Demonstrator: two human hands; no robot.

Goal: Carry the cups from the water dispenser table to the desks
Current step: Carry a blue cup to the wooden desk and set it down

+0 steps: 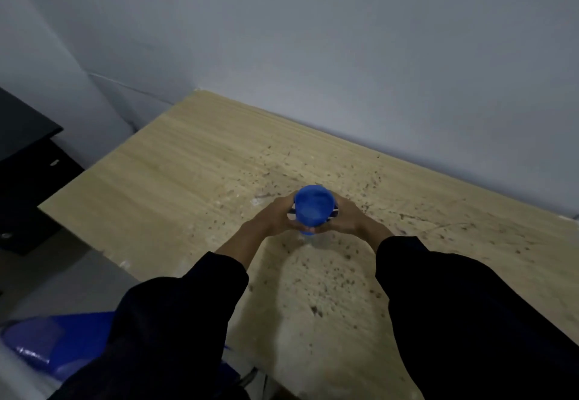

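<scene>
Both hands, left and right, close around the blue cup between them, over the wooden desk.

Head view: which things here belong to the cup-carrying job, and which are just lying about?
Part of the job:
- blue plastic cup, held between left hand and right hand
- speckled light wooden desk beneath it

Just lying about:
- black drawer cabinet
- blue plastic chair
- grey wall

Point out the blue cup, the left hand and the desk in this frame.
blue cup (313, 207): head view, inside of the open mouth.
left hand (275, 216): head view, back of the hand.
desk (175, 180): head view, bare wood left of the hands.
</scene>
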